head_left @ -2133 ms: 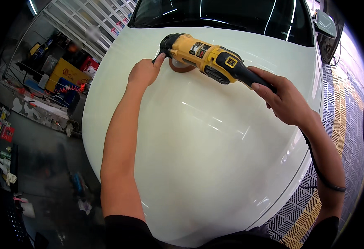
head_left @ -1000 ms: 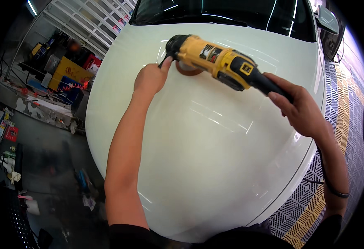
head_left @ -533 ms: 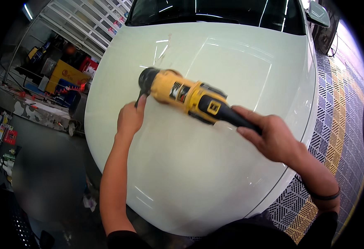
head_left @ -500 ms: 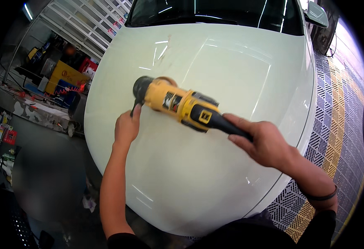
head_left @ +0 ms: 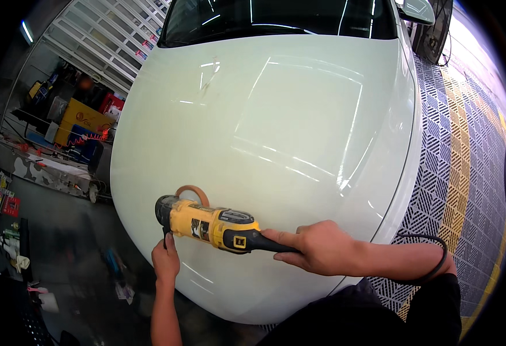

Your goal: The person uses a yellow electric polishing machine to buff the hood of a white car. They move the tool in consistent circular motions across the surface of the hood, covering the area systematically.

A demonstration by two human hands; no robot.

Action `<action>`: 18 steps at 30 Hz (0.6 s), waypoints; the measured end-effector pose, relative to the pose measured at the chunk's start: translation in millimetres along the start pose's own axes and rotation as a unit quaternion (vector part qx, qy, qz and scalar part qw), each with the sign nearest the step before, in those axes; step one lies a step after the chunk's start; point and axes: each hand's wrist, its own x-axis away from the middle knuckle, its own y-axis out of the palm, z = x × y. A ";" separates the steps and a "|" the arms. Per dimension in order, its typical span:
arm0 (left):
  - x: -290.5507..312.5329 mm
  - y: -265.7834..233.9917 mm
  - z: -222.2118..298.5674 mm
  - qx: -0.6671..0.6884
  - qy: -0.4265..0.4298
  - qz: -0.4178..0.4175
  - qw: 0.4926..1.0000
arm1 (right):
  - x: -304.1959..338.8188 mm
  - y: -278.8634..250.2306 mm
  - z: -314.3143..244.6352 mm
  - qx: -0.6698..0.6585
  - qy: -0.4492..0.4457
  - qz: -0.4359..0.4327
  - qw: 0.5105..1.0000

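Observation:
A yellow and black car polisher (head_left: 207, 226) lies across the front left of a white car hood (head_left: 299, 132). Its brown-orange round pad (head_left: 194, 194) shows at the far side of the head, tilted, and I cannot tell how much of it touches the paint. My left hand (head_left: 166, 258) is closed around the black side handle under the polisher's head. With my right hand (head_left: 326, 248) I grip the black rear handle, the index finger stretched along it. A dark cord (head_left: 437, 262) loops over my right forearm.
The windshield (head_left: 276, 20) and side mirror (head_left: 417, 10) are at the far end. Patterned grey and yellow floor tiles (head_left: 457, 150) run along the right. At left stand a cluttered bench with a yellow box (head_left: 83, 118), a red coiled hose (head_left: 94, 136) and several bottles (head_left: 12, 242).
Both my hands have drawn the polisher nearer to me and somewhat left, from mid-hood toward its front edge. The polisher now lies more level across the view. Both grips stay closed.

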 end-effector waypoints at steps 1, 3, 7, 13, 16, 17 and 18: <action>-10.3 5.9 18.7 -0.007 0.019 0.002 1.000 | 9.7 -2.6 8.6 -0.005 0.000 0.025 1.000; -37.8 17.0 63.9 0.011 0.045 -0.016 0.999 | 24.3 -22.5 25.6 -0.003 0.029 0.062 0.998; -111.7 36.3 181.1 -0.030 0.110 -0.028 0.993 | 47.7 -60.1 65.6 -0.034 0.054 0.175 0.983; -204.4 71.1 347.6 -0.071 0.186 -0.057 0.978 | 63.3 -127.3 98.6 -0.072 0.176 0.259 0.947; -216.8 70.3 430.2 -0.089 0.203 -0.094 0.971 | 75.6 -143.0 119.2 -0.093 0.194 0.327 0.920; -216.3 67.5 448.0 -0.089 0.207 -0.107 0.968 | 82.0 -151.0 122.2 -0.101 0.216 0.333 0.912; -214.8 66.8 451.3 -0.087 0.210 -0.107 0.968 | 85.8 -150.7 122.8 -0.089 0.221 0.336 0.911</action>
